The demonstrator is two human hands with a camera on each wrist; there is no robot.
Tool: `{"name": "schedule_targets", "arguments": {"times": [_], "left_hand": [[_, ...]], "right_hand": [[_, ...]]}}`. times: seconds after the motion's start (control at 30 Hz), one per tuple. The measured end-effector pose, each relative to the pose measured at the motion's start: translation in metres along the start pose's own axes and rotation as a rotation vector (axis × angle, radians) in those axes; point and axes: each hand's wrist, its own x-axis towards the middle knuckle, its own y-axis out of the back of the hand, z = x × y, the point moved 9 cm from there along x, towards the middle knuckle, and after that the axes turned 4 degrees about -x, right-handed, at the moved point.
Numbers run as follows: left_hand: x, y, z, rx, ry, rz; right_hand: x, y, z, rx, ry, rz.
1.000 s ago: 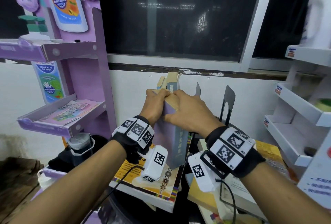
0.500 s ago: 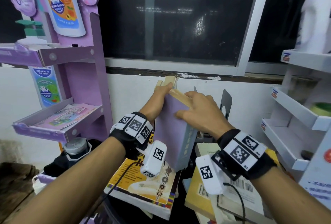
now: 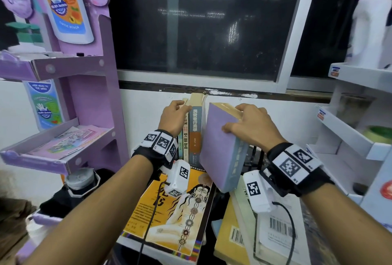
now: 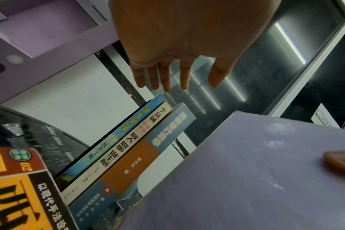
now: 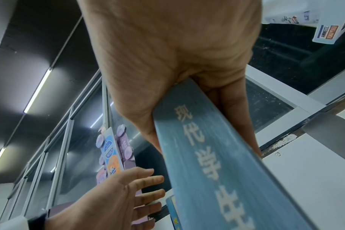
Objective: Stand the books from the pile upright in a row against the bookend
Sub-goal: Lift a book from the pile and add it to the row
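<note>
Tilting at centre frame, the purple book [image 3: 220, 148] hangs pinched at its top by the right hand [image 3: 252, 124], just right of the row [image 3: 192, 131]. The left hand [image 3: 172, 116], fingers spread, steadies the row; loosened, the books could topple rightward.

Shop: purple product display stand [image 3: 89, 99] w/ price-tagged shelves [image 3: 347, 129].
</note>
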Motion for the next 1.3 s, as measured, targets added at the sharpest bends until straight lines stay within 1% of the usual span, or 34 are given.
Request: {"name": "schedule_targets", "arguments": {"times": [0.13,0.27,0.5,0.6,0.7,0.83,1.03,1.23,1.3], "left_hand": [[0.008,-0.007,-0.002,-0.024,-0.019,-0.012],[0.019,-0.016,-0.002,0.004,-0.059,-0.036],[0.038,-0.027,-0.011,0.19,-0.154,-0.061],[0.045,-0.027,-0.012,0.318,-0.247,-0.04],[0.048,-0.03,-0.011,0.386,-0.318,-0.052],[0.049,-0.031,-0.003,0.386,-0.396,-0.031],[0.057,-0.037,-0.007,0.387,-0.362,-0.049],[0.055,-0.039,-0.008,0.435,-0.472,-0.074],[0.057,-0.039,-0.009,0.426,-0.475,-0.073]], "right_hand": [[0.016,-0.009,0.005,-0.048,-0.013,0.013],[0.031,-0.018,0.007,-0.106,-0.017,0.016],[0.059,-0.047,0.011,-0.069,-0.019,-0.03],[0.067,-0.056,0.014,-0.064,-0.03,-0.041],[0.076,-0.062,0.014,-0.06,-0.038,-0.032],[0.086,-0.069,0.013,-0.066,-0.045,-0.018],[0.096,-0.079,0.015,-0.051,-0.069,0.006],[0.1,-0.093,0.019,-0.027,-0.091,0.015],[0.102,-0.096,0.019,-0.03,-0.096,0.024]]}}
